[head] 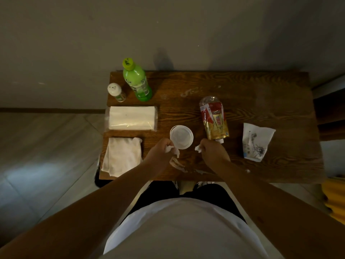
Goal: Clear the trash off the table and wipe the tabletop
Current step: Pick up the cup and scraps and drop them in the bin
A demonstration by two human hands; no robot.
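— What is worn on the upper body?
— A plain white top (186, 230), filling the lower middle of the frame.

— And below it?
— Dark shorts or trousers (211, 191). Both forearms are left bare; no sleeves are seen.

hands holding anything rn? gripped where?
Left hand is closed on a crumpled white paper scrap, bunched in its fingers. Right hand pinches a smaller white scrap at its fingertips.

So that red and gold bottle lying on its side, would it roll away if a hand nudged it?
Probably. The bottle lies on its rounded side on the table, so a sideways push would likely roll it. It looks clear at the end, perhaps empty, so likely light. Its thin plastic may dent when gripped.
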